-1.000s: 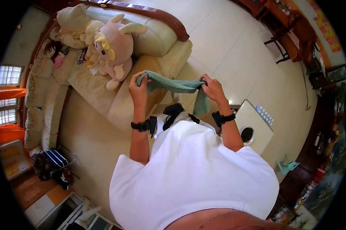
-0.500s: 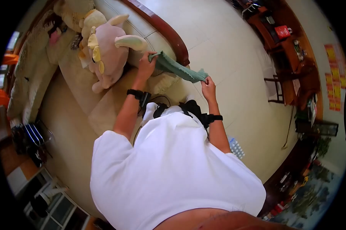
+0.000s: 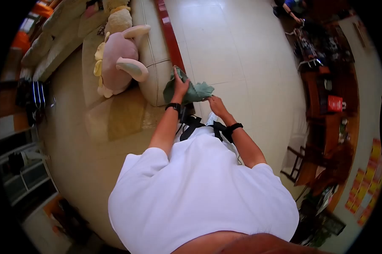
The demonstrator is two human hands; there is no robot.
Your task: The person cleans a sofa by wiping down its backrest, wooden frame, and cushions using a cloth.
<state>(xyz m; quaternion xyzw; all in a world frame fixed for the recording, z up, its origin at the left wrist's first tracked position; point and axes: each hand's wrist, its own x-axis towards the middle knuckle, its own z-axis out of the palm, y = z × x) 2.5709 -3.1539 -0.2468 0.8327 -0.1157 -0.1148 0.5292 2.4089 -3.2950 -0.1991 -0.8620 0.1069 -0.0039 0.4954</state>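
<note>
A green cloth (image 3: 195, 92) with a scalloped edge hangs bunched between my two hands, in front of my body. My left hand (image 3: 181, 86) lies over its left part, fingers pressed to the fabric. With its fingertips my right hand (image 3: 216, 105) pinches the cloth's lower right edge. Just beyond the left hand is the end of the sofa's red wooden rail (image 3: 169, 36). A large pink plush toy (image 3: 119, 57) with long ears lies on the sofa, left of the cloth.
The pale sofa (image 3: 150, 80) runs along the left. Light floor tiles (image 3: 237, 55) stretch ahead and right. A wooden chair (image 3: 296, 165) stands by a brown desk (image 3: 320, 122) with a red box (image 3: 335, 103). At the far top right another person's arm (image 3: 293, 16) reaches toward cluttered items.
The cloth was stretched out between my hands and is now bunched, with the hands closer together. My view has turned left to right, shifting the sofa and desk in frame.
</note>
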